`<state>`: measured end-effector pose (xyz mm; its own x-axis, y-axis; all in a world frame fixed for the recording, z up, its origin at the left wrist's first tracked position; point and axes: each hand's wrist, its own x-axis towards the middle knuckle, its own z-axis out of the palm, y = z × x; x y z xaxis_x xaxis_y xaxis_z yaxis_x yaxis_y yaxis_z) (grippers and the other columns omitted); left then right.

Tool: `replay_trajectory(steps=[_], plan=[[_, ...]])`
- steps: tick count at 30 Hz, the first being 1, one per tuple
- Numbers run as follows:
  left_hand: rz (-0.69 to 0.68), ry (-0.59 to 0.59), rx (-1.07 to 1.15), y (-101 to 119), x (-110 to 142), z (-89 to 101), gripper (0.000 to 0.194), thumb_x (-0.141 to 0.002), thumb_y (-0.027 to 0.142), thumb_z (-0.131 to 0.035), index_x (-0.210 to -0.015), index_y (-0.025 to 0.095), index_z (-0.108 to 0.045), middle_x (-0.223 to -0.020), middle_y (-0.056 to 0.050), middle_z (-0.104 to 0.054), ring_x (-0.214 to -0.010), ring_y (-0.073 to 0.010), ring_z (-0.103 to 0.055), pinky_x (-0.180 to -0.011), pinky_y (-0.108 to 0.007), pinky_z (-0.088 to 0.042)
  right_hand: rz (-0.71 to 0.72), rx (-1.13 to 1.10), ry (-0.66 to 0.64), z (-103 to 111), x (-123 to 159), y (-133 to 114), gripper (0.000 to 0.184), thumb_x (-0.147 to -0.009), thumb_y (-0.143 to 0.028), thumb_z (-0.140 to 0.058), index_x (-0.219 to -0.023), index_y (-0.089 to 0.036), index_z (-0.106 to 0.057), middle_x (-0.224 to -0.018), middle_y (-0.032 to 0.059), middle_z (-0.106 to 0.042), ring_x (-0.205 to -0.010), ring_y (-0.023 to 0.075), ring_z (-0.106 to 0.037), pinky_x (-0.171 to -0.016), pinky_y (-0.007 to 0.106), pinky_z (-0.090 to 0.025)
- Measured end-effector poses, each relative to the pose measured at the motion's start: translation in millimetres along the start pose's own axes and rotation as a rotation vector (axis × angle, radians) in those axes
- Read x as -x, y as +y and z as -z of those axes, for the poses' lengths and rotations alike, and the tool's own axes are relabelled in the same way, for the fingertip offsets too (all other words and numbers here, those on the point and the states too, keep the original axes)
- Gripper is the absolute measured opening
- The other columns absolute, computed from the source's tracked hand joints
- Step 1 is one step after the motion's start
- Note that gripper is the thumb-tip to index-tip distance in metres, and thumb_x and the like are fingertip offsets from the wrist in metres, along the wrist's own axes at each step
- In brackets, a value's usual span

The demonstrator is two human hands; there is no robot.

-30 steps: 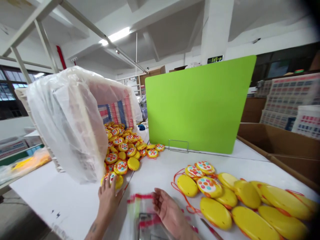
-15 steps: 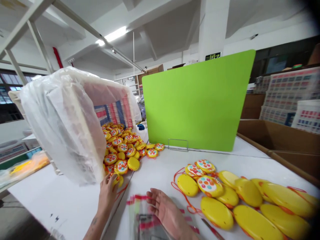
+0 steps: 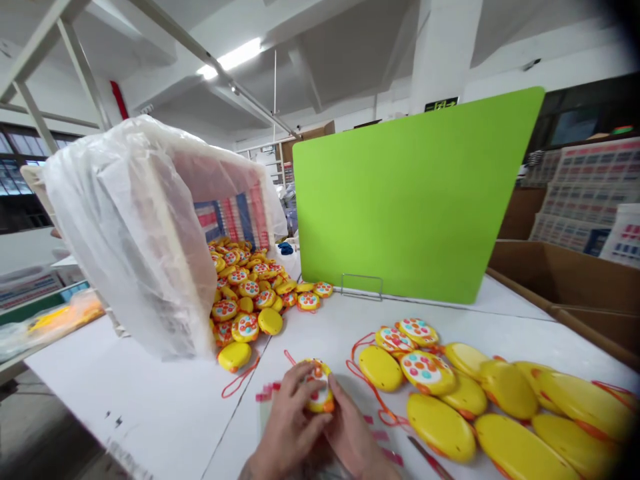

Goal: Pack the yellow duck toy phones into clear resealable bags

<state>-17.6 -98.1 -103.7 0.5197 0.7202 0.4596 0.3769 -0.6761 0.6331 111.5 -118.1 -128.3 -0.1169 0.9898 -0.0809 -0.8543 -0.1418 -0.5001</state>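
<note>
Between my two hands is a yellow oval toy (image 3: 320,395) with a white face, coloured dots and an orange cord. My left hand (image 3: 287,420) has its fingers curled over the toy's left and front. Against its right edge rests my right hand (image 3: 353,430), thumb along the rim; its other fingers are mostly hidden. Clear plastic bags with pink edges (image 3: 264,395) lie beneath my hands, largely covered. Another yellow toy (image 3: 235,357) lies face down at the front of the pile (image 3: 250,287), its cord loop on the white table (image 3: 195,413).
A plastic-lined crate (image 3: 135,253) lies on its side, toys spilling out. Several toys (image 3: 440,427) lie to my right, beside a thin dark-red tool (image 3: 430,459). Behind stand a green board (image 3: 410,207), a wire stand (image 3: 361,287) and a cardboard box (image 3: 560,280).
My left hand has moved from the pile to the right, bringing a toy with it. My right hand has closed in on that toy. The view has shifted slightly.
</note>
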Motion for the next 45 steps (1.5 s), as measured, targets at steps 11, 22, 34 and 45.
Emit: replay_trajectory(steps=[11, 22, 34, 45], plan=[[0.506, 0.237, 0.809, -16, 3, -3.0, 0.047, -0.079, 0.041, -0.065, -0.118, 0.02, -0.051, -0.114, -0.01, -0.061, -0.101, -0.0249, -0.06, -0.087, -0.039, -0.05, 0.127, 0.502, 0.2, -3, 5, 4, 0.06, -0.071, -0.05, -0.071, -0.125, -0.028, -0.055, -0.113, 0.0058, -0.066, -0.092, 0.0237, -0.064, -0.07, 0.034, -0.056], [0.471, 0.025, 0.99, -13, 9, -1.3, 0.103, -0.048, 0.026, -0.089, -0.138, 0.025, -0.037, -0.119, -0.007, -0.059, -0.101, -0.0238, -0.058, -0.086, -0.033, -0.048, 0.223, 0.813, 0.162, -1, 6, -3, 0.053, -0.075, -0.05, -0.066, -0.119, -0.022, -0.058, -0.119, 0.0075, -0.063, -0.111, 0.0268, -0.057, -0.095, 0.038, -0.047], [0.453, 0.051, 0.939, -16, 11, -2.7, 0.068, -0.084, 0.046, -0.058, -0.142, 0.026, -0.03, -0.12, -0.007, -0.059, -0.101, -0.0227, -0.059, -0.089, -0.038, -0.048, 0.183, 0.864, 0.151, -3, 10, -7, 0.059, -0.075, -0.058, -0.062, -0.124, -0.024, -0.055, -0.129, 0.0068, -0.057, -0.123, 0.026, -0.048, -0.102, 0.037, -0.042], [0.464, 0.339, -0.438, -87, -6, 65.2, 0.042, -0.08, 0.027, -0.06, -0.121, 0.02, -0.054, -0.136, -0.014, -0.046, -0.13, -0.0336, -0.035, -0.108, -0.055, -0.025, 0.614, 0.21, 0.562, 5, 6, -82, 0.043, -0.074, -0.051, -0.067, -0.111, -0.032, -0.06, -0.115, -0.0002, -0.065, -0.101, 0.019, -0.063, -0.081, 0.034, -0.055]])
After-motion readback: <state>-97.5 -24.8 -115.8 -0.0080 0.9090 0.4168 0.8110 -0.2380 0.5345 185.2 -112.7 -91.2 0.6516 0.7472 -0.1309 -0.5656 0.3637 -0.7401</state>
